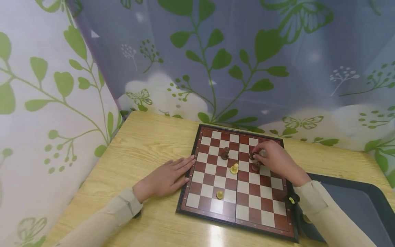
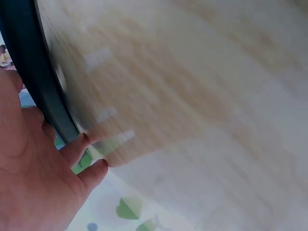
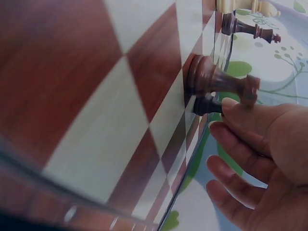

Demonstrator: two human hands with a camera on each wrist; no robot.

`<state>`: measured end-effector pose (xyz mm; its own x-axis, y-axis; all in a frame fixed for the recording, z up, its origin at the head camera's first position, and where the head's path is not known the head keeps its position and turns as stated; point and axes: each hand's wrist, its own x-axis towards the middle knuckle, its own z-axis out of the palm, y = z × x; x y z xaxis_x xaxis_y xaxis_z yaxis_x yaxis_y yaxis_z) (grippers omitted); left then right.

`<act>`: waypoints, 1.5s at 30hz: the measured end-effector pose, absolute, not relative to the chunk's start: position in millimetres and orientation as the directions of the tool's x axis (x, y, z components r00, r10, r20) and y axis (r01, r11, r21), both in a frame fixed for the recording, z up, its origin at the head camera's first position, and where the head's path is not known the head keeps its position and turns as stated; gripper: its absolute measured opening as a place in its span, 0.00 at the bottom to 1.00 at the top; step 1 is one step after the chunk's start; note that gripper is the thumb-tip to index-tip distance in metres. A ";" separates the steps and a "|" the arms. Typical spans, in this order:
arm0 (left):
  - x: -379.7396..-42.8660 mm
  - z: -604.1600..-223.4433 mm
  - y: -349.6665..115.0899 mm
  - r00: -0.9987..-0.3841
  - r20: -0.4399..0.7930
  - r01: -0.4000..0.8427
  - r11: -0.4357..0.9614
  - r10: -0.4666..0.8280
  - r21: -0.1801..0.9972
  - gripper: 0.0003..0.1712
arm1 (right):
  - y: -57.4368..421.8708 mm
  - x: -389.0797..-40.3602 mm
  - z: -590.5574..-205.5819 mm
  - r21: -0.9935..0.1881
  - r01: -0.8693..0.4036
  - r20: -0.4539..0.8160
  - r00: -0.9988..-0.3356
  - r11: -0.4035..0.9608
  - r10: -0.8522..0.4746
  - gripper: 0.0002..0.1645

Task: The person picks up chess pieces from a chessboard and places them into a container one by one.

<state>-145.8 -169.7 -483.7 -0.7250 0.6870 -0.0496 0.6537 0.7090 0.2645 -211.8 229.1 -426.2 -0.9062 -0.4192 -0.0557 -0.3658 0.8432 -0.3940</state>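
While L hand (image 1: 166,179) lies palm-down, outstretched to chessboard (image 1: 226,181) edge, R hand (image 1: 276,160) reaches over & pinches dk. chess pc (image 3: 204,106).

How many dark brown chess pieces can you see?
3. A tall piece stands left of the board's centre fold; a small piece is pinched by the right hand; a rook-like piece stands just beside that. The hand might hide more.

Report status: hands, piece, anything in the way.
Right hand pinching dark piece; left hand at left edge of board. Dark piece upright, right half. Second dark piece close beside, possible snag.
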 end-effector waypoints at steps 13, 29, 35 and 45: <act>-145.3 -483.6 -168.4 -0.714 -0.008 0.677 0.693 0.700 0.249 0.36 | 277.7 -150.0 -407.9 -0.436 -0.322 0.181 -0.946 0.840 -0.268 0.09; -146.2 -485.5 -167.0 -0.729 -0.034 0.655 0.712 0.683 0.253 0.36 | 311.1 -90.5 -436.0 -0.501 -0.313 0.403 -0.910 0.807 -0.103 0.18; -145.2 -485.5 -167.4 -0.735 -0.047 0.644 0.718 0.677 0.264 0.36 | 319.9 -76.9 -439.6 -0.552 -0.219 0.348 -0.937 0.804 -0.016 0.16; -144.2 -486.7 -167.1 -0.727 -0.012 0.657 0.700 0.687 0.279 0.36 | 331.6 -60.1 -439.0 -0.642 -0.073 0.239 -0.965 0.763 0.110 0.16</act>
